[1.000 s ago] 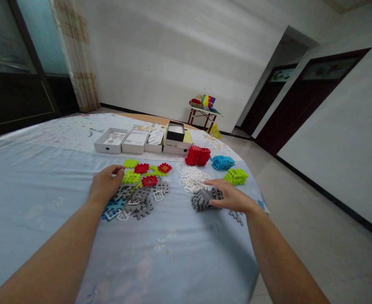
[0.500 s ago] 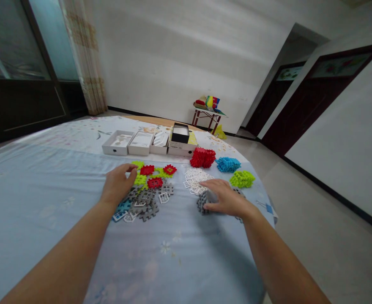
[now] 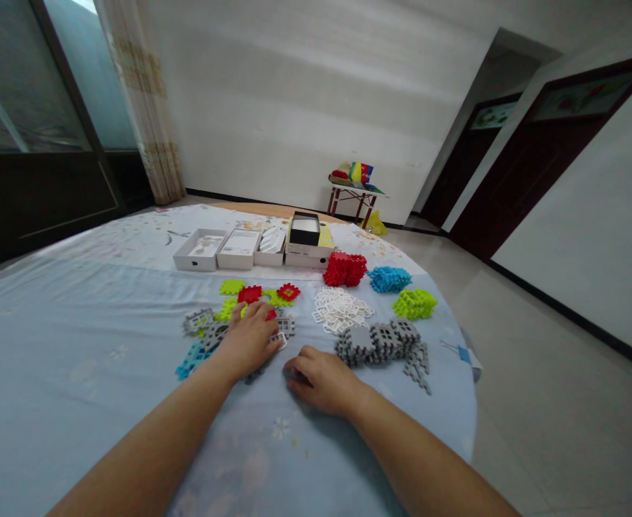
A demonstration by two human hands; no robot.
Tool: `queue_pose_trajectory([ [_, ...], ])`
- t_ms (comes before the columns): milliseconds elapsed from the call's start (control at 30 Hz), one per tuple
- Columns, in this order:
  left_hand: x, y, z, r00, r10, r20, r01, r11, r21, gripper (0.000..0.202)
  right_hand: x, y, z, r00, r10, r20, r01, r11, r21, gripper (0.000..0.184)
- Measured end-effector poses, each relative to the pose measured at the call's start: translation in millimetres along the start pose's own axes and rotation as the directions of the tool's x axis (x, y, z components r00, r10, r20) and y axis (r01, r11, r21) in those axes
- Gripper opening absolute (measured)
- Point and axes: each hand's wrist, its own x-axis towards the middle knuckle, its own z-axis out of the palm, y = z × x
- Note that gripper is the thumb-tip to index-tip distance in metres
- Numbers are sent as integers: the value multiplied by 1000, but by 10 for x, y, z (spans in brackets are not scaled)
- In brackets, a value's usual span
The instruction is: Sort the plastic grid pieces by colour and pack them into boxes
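My left hand (image 3: 250, 337) lies palm down on a heap of loose grey pieces (image 3: 202, 323), fingers stretched over red and white pieces. My right hand (image 3: 321, 379) rests on the blue cloth (image 3: 79, 345) just right of it, fingers curled down to the cloth; whether they hold a piece is hidden. A built grey block (image 3: 383, 342) stands to the right of my right hand, apart from it. A pile of white window pieces (image 3: 342, 310) lies beyond.
Red block (image 3: 345, 268), blue block (image 3: 390, 278) and green block (image 3: 414, 304) sit at the far right near the table's edge. Open white boxes (image 3: 224, 248) and a black box (image 3: 305, 228) line the back. Loose green and red pieces (image 3: 256, 293) lie in the middle.
My right hand has left the grey block and moved left and nearer to me. My left hand has slid right and down onto the loose pieces. The camera has shifted a little.
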Motion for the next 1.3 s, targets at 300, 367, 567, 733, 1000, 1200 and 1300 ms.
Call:
queue_pose_trajectory([
  [300,50,17,45,993,-113,35,112,993,39,15,69,41,153,996,-12,-87,10,1000,-25,23],
  [367,64,-4,35,992,-118,37,118,993,-7,14,71,50,157,995,-15,-95,13,1000,-14,24],
  [567,168,-110,-89,989,-144,-41,130,960,-247,27,67,74,140,995,-10,-102,12,1000,12,25],
  [733,444,-38,-105,956,-285,69,282,831,-479,35,63,82,125,996,-4,-94,10,998,59,25],
  [1000,923,305,27,968,-218,125,236,611,-756,48,46,121,134,997,-8,-79,17,993,121,26],
  [1200,713,31,4,988,-128,86,152,889,-433,39,36,126,122,996,-28,-87,38,993,114,27],
  [1300,574,-64,-11,985,-48,167,82,975,-204,43,35,113,115,996,-25,-83,33,995,99,27],
])
